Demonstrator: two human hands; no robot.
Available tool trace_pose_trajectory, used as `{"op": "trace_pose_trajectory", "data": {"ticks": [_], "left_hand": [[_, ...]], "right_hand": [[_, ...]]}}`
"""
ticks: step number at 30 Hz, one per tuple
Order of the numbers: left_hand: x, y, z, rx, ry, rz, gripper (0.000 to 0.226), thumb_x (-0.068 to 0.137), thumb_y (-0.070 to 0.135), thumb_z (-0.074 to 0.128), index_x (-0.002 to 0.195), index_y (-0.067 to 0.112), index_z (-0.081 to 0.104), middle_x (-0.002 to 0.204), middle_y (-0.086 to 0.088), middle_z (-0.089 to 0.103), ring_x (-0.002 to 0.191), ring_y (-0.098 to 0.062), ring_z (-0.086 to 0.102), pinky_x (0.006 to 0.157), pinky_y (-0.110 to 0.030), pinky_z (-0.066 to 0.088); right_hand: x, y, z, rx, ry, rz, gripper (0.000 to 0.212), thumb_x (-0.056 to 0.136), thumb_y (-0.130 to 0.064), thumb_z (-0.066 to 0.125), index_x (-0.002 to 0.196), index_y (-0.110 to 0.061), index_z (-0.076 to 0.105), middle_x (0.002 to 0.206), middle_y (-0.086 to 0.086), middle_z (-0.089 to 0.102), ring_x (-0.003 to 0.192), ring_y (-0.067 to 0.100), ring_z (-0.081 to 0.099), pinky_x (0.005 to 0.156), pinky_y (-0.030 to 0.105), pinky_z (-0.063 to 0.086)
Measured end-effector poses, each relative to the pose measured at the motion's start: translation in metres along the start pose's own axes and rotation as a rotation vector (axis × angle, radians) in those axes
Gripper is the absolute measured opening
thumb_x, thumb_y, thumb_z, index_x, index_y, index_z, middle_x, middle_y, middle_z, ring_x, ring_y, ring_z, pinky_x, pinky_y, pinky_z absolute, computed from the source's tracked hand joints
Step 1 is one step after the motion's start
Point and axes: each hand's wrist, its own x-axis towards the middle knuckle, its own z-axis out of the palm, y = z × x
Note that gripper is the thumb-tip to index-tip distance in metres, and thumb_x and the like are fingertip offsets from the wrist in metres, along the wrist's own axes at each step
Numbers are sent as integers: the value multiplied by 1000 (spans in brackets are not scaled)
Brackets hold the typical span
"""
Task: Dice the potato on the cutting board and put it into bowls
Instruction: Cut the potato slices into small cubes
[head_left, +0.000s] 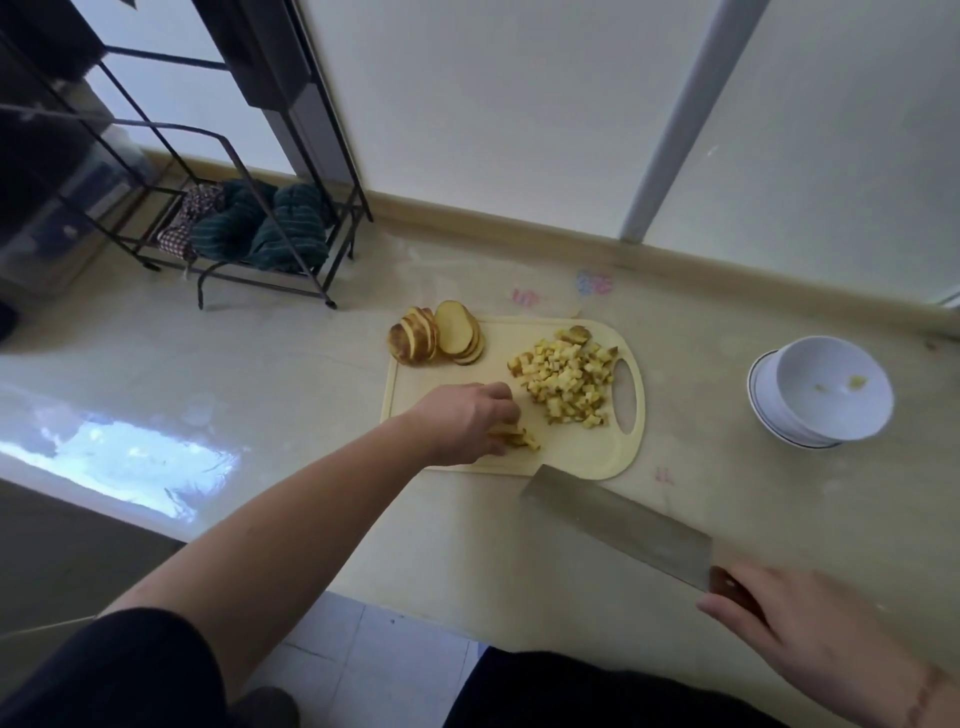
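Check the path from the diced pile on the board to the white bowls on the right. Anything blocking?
Nothing visible does. The diced pile sits at the right end of the cutting board, and only bare counter lies between it and the stacked white bowls. The cleaver, held by the right hand, is nearer the camera, off that line.

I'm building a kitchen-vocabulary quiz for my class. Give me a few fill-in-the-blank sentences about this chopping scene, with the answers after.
1. The right hand holds a ____ by its wooden handle.
2. The pile of diced potato lies on the cutting board beside its ____ hole.
3. The left hand holds potato strips on the ____.
4. The stacked white bowls sit to the ____ of the board.

Answers: cleaver; handle; cutting board; right
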Motion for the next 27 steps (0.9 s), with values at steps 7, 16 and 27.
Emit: {"op": "trace_pose_trajectory", "data": {"ticks": [7, 16, 27], "left_hand": [[-24, 11, 39, -191, 304, -281, 40, 95, 39, 69, 124, 12, 65, 117, -4, 59, 99, -27, 63, 83, -41, 56], [-52, 19, 59, -298, 565, -335, 18, 86, 17, 77, 95, 3, 72, 88, -12, 65, 76, -34, 64, 63, -42, 59], [-60, 8, 43, -265, 534, -292, 16, 91, 11, 74, 105, 5, 76, 92, -10, 71, 84, -32, 68, 72, -41, 60]], "right_hand": [[8, -14, -2, 385, 10, 92, 63, 73, -93, 18, 73, -36, 43, 52, -7, 49, 48, 9, 44, 51, 22, 33], [35, -48, -1, 675, -11, 147, 84, 69, -95, 25, 64, -15, 48, 56, 9, 48, 47, 6, 41, 51, 27, 36], [40, -50, 15, 778, 11, 204, 76, 67, -96, 24, 70, -25, 48, 56, 11, 49, 46, 7, 41, 54, 31, 39]]}}
